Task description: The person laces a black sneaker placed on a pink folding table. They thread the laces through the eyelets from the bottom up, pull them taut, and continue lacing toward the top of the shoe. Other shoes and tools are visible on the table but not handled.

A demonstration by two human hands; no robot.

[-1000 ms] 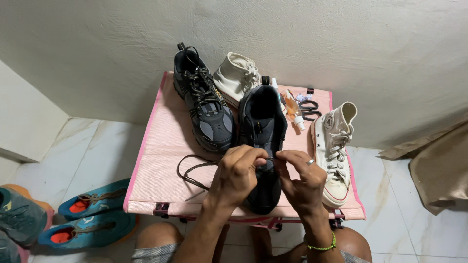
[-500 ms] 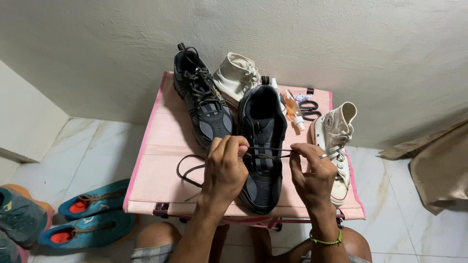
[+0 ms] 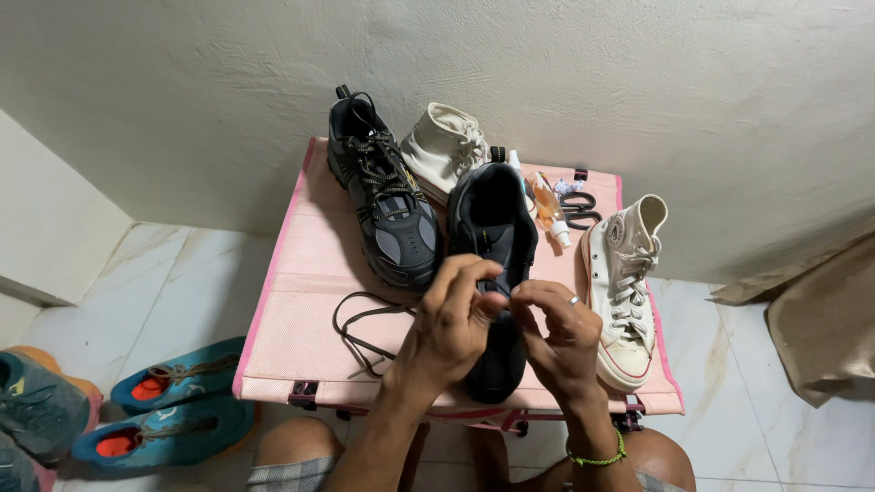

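Note:
A black sneaker (image 3: pixel 497 228) lies toe toward me on a pink folding table (image 3: pixel 301 273). My left hand (image 3: pixel 448 328) and my right hand (image 3: pixel 561 337) meet over its middle, fingertips pinched together on its black lace. The loose end of the lace (image 3: pixel 360 319) loops over the table to the left. A second black sneaker (image 3: pixel 387 205), laced, lies beside it on the left. The pinched part of the lace is mostly hidden by my fingers.
A white high-top shoe (image 3: pixel 627 282) lies on the right of the table, another cream one (image 3: pixel 447 146) at the back. A small spray bottle (image 3: pixel 547 205) and scissors (image 3: pixel 576 210) lie behind. Blue shoes (image 3: pixel 173 410) sit on the tiled floor at left. Brown cloth (image 3: pixel 820 319) lies at right.
My hands had pulled apart with the lace stretched between them half a second ago. Now they have come back together over the shoe's middle.

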